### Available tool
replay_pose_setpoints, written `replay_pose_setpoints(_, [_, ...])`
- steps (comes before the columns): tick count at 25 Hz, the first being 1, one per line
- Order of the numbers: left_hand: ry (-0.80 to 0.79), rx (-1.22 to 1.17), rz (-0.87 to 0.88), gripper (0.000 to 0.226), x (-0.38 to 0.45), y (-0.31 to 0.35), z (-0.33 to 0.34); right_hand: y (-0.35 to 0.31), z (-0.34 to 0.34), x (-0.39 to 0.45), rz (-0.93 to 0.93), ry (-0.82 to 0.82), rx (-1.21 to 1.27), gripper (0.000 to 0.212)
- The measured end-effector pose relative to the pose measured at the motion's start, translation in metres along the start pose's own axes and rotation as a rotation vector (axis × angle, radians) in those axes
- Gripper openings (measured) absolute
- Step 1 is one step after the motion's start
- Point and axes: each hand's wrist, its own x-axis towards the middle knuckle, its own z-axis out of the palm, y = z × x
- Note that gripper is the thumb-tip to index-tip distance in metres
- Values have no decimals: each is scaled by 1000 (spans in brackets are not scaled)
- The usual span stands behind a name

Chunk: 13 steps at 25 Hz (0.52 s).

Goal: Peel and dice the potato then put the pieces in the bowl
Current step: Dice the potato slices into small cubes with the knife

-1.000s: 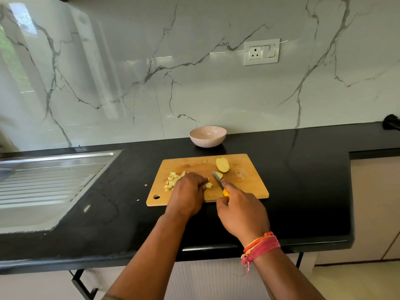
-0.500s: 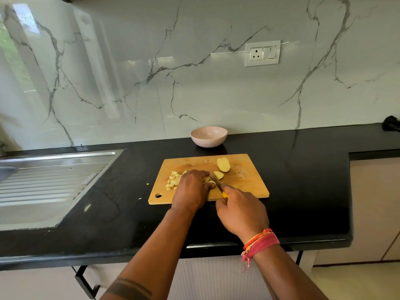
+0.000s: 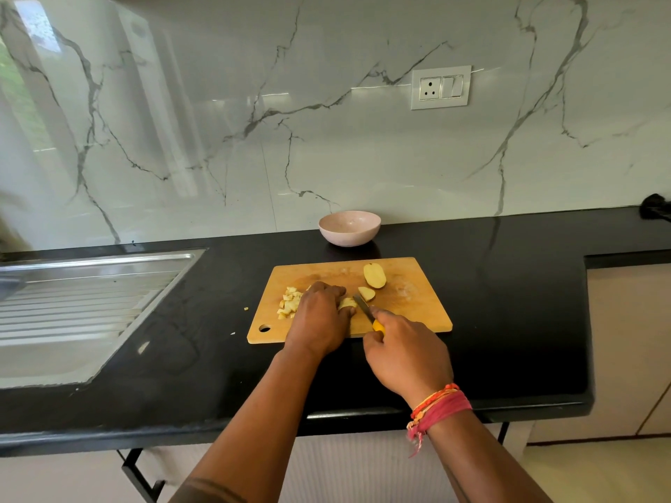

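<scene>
A wooden cutting board [image 3: 417, 310] lies on the black counter. My left hand [image 3: 319, 317] holds down a potato piece [image 3: 346, 303] with curled fingers. My right hand [image 3: 406, 353] grips a yellow-handled knife [image 3: 365, 309], its blade just right of that piece. A pile of diced potato [image 3: 288, 302] sits left of my left hand. A potato half [image 3: 374, 275] and a smaller slice [image 3: 366, 293] lie cut side up toward the back of the board. The pink bowl [image 3: 349, 228] stands behind the board by the wall and looks empty.
A steel sink drainboard [image 3: 90, 285] takes up the counter's left side. A few potato bits [image 3: 246, 308] lie on the counter left of the board. A dark object [image 3: 655, 208] sits at the far right by the wall. A socket plate [image 3: 440, 87] is on the marble wall.
The knife blade moved in against the piece under my left hand, then sits just right of it now. Both hands stay over the board's front middle.
</scene>
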Motion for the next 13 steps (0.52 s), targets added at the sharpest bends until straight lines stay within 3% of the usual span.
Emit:
replay_pose_setpoints(5, [21,4,6,34,1,-5,-2,2,-2,2,-18,-12,4,47])
replay_pose_setpoints(13, [-26,58,11,32,20,-3,-1,-2,-1,-3,-27,9,-24,50])
